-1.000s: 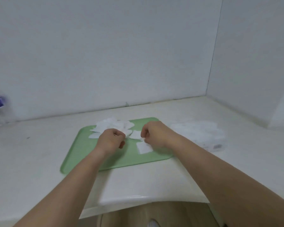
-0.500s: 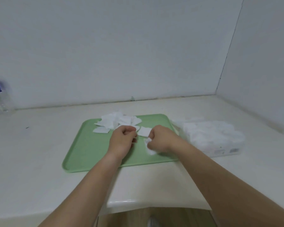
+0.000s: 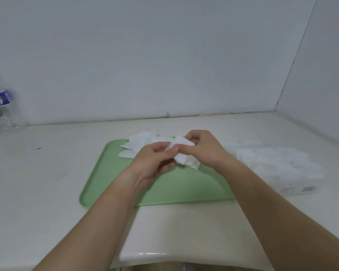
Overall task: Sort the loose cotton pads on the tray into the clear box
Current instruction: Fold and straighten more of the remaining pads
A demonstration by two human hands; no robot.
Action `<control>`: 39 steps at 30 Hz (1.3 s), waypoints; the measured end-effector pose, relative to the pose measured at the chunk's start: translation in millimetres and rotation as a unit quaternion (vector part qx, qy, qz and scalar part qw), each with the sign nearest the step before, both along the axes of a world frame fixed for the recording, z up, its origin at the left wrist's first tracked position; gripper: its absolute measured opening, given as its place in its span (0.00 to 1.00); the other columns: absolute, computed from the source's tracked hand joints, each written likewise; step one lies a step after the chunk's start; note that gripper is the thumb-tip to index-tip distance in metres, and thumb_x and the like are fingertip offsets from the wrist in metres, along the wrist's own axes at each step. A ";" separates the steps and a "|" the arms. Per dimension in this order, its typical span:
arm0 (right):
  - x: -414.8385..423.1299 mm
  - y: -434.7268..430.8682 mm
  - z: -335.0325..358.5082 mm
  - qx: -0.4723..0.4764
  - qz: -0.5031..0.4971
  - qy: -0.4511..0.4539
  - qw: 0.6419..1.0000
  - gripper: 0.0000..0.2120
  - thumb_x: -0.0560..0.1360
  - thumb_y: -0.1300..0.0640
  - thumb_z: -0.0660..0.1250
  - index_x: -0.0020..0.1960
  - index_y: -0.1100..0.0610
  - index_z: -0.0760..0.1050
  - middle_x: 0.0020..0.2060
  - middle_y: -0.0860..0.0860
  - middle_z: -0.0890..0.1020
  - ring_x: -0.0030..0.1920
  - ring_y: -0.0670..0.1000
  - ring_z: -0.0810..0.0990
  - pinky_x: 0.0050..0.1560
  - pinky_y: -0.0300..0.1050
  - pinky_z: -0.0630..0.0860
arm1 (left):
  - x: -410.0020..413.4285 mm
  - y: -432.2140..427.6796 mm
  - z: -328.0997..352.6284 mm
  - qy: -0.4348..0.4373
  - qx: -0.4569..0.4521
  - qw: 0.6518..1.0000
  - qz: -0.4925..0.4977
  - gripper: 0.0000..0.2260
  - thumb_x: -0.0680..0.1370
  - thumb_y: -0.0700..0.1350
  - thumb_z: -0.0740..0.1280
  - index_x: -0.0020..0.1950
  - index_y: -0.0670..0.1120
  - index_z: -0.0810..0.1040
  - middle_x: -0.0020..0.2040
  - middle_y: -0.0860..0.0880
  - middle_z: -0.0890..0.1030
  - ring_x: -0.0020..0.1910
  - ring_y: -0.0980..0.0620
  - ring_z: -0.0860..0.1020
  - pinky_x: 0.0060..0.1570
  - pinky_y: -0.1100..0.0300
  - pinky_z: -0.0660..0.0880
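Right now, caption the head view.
Left hand and right hand pinch white cotton pads over a pale green plastic tray, clear plastic box alongside.

The left hand (image 3: 155, 163) and right hand (image 3: 205, 151) meet above the far half of the tray (image 3: 184, 188), pinching a bunch of cotton pads (image 3: 184, 155) between them. The tray lies directly beneath the grip, on the counter (image 3: 47, 182), and reaches from there toward the person and out to the left. Just behind and left of the grip, a pile of loose pads (image 3: 143, 142) lies at the tray's far rim. Right of the grip, off the tray and just beside its right edge, the clear box (image 3: 278, 169) sits on the counter with pads in it. Far left of the grip and behind it, a bottle (image 3: 0, 110) stands against the back wall (image 3: 164, 55).
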State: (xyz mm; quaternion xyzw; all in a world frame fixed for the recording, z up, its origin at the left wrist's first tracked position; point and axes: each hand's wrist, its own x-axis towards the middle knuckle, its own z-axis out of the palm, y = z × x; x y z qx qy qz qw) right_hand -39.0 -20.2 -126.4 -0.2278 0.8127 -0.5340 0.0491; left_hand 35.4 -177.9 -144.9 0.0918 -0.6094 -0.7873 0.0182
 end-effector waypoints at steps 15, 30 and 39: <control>-15.5 -6.2 -27.9 0.378 -0.047 0.134 0.915 0.19 0.78 0.44 0.65 0.66 0.49 0.75 0.60 0.53 0.73 0.61 0.56 0.74 0.58 0.51 0.73 | -11.9 -12.8 -3.7 0.074 -0.075 0.987 0.122 0.07 0.79 0.33 0.64 0.55 0.39 0.77 0.44 0.42 0.86 0.34 0.48 0.85 0.32 0.62 0.78; -2.1 -0.1 -11.4 -0.198 -0.060 -0.050 0.977 0.06 0.78 0.59 0.69 0.54 0.51 0.77 0.41 0.47 0.86 0.39 0.46 0.83 0.36 0.37 0.75 | -0.9 -11.2 -8.2 0.096 -0.120 0.975 0.159 0.09 0.81 0.35 0.65 0.55 0.44 0.83 0.40 0.47 0.87 0.39 0.53 0.85 0.40 0.64 0.81; 14.2 -9.2 -11.3 -0.294 0.046 -0.209 0.932 0.07 0.76 0.66 0.71 0.54 0.63 0.77 0.44 0.58 0.86 0.42 0.53 0.85 0.41 0.43 0.82 | -1.4 -8.2 -10.7 0.115 -0.100 0.978 0.142 0.08 0.81 0.36 0.67 0.54 0.44 0.84 0.38 0.51 0.86 0.36 0.57 0.82 0.41 0.65 0.77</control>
